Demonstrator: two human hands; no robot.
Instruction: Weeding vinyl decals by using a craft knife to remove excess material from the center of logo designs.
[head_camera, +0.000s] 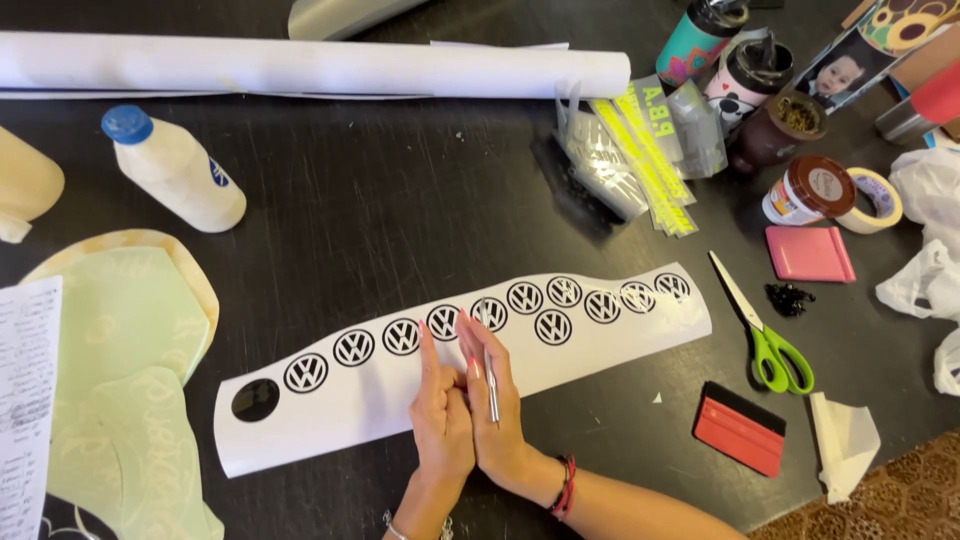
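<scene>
Both my forearms enter from the lower edge and converge, with my left hand (440, 415) and right hand (497, 400) pressed side by side, touching along their inner edges. My left hand lies palm down, index finger extended straight forward and the remaining fingers curled under beside the right thumb. My right hand has its fingers (478, 345) stretched forward and close together, closed around a thin metal tool (490, 370) running lengthwise along them with its tip just ahead of the fingertips; the right wrist carries red and dark bands, the left a thin chain.
</scene>
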